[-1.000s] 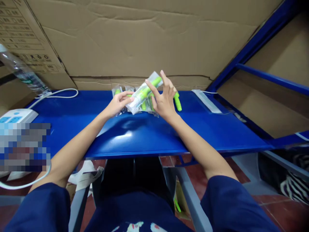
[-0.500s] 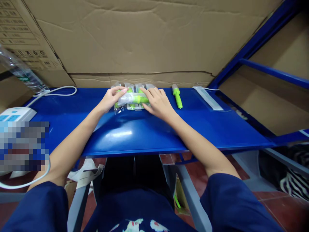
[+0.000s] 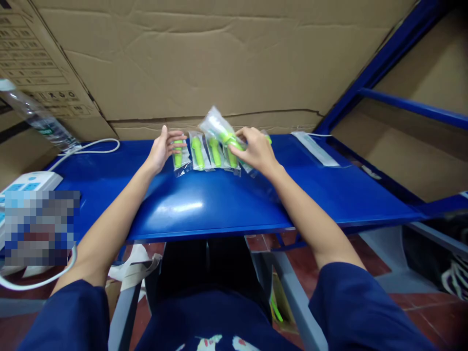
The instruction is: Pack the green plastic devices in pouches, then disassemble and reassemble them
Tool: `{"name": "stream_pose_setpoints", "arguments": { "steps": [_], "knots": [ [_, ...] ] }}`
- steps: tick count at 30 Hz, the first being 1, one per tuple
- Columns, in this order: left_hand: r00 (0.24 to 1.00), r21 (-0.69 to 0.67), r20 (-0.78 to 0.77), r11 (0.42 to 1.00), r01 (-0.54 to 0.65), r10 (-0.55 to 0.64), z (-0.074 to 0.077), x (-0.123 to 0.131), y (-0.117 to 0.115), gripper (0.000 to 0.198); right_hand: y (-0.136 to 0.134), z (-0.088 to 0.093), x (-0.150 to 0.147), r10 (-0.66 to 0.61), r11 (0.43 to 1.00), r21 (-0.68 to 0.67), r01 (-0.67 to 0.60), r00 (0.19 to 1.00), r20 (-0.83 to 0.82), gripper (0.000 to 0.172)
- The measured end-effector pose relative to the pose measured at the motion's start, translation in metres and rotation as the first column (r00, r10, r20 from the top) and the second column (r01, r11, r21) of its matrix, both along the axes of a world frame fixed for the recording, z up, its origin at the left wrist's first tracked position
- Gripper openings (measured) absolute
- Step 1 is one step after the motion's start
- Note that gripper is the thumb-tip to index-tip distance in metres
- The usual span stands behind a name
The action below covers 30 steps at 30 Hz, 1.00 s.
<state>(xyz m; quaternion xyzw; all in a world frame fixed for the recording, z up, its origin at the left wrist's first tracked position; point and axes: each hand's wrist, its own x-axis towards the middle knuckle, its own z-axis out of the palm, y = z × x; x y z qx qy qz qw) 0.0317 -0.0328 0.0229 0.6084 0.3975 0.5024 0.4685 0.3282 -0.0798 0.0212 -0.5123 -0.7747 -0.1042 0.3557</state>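
My right hand (image 3: 259,150) grips a clear plastic packet (image 3: 215,125) with a bright green, handle-shaped item inside. The packet tilts up to the left, above a row of similar packets (image 3: 198,153) lying side by side on the blue table. My left hand (image 3: 159,152) is open, fingers spread, at the leftmost packet (image 3: 178,160) and partly in front of it; contact is unclear. A loose green item (image 3: 269,139) is mostly hidden behind my right hand. The exact kind of these green items cannot be made out.
A flat white packet (image 3: 317,148) lies at the right on the blue table (image 3: 219,204). At the left are a white power strip (image 3: 34,183), a cable (image 3: 106,141) and a leaning clear bottle (image 3: 42,119). Cardboard (image 3: 204,63) lines the back.
My left hand has come off the packet and opened. My right hand has tilted that packet up and moved it right, uncovering the row beneath.
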Motion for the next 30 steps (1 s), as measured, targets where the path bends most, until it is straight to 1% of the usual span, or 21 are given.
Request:
{"name": "stream_pose_setpoints", "arguments": {
  "steps": [2,4,6,9,11,12,14,17,19,22,26,30],
  "knots": [
    [0.997,0.02,-0.031,0.998,-0.065,0.066,-0.004,-0.005,0.006,0.058,0.01,-0.002,0.013,-0.059,0.998,-0.014,0.058,0.986,-0.159,0.019],
    [0.994,0.014,-0.039,0.995,-0.101,0.102,-0.008,-0.009,0.011,0.052,0.019,-0.004,0.026,-0.079,0.996,-0.052,0.066,0.951,-0.3,0.022],
    [0.992,0.001,-0.03,0.992,-0.124,0.124,-0.009,-0.013,0.015,0.05,0.026,-0.005,0.036,-0.047,0.997,-0.081,0.014,0.904,-0.424,0.029],
    [0.99,0.002,-0.011,0.99,-0.144,0.144,-0.008,-0.016,0.017,0.049,0.032,-0.005,0.047,0.033,0.99,-0.094,-0.107,0.811,-0.584,0.042],
    [0.99,0.005,0.0,0.99,-0.139,0.139,-0.006,-0.016,0.016,0.05,0.032,-0.003,0.052,0.098,0.976,-0.088,-0.2,0.759,-0.644,0.05],
    [0.991,0.005,0.003,0.991,-0.134,0.134,-0.006,-0.016,0.016,0.05,0.032,-0.002,0.055,0.133,0.967,-0.081,-0.242,0.748,-0.651,0.051],
    [0.992,0.005,0.009,0.992,-0.124,0.123,-0.006,-0.016,0.016,0.053,0.029,0.002,0.058,0.187,0.955,-0.069,-0.289,0.765,-0.616,0.046],
    [0.993,0.0,0.022,0.994,-0.112,0.112,-0.007,-0.015,0.016,0.056,0.025,0.005,0.059,0.212,0.948,-0.102,-0.301,0.838,-0.503,0.031],
    [0.995,-0.007,0.026,0.995,-0.1,0.1,-0.008,-0.014,0.016,0.058,0.025,0.0,0.055,0.208,0.94,-0.167,-0.296,0.889,-0.407,0.033],
    [0.996,-0.006,0.022,0.997,-0.083,0.083,-0.009,-0.014,0.017,0.059,0.029,-0.012,0.045,0.197,0.934,-0.248,-0.258,0.949,-0.246,0.036],
    [0.997,0.005,0.021,0.997,-0.072,0.072,-0.009,-0.015,0.017,0.061,0.036,-0.026,0.038,0.204,0.932,-0.277,-0.234,0.97,-0.134,0.034],
    [0.997,0.002,0.013,0.997,-0.072,0.072,-0.008,-0.014,0.016,0.063,0.041,-0.026,0.047,0.236,0.928,-0.291,-0.233,0.971,-0.024,0.043]
  ]
}}
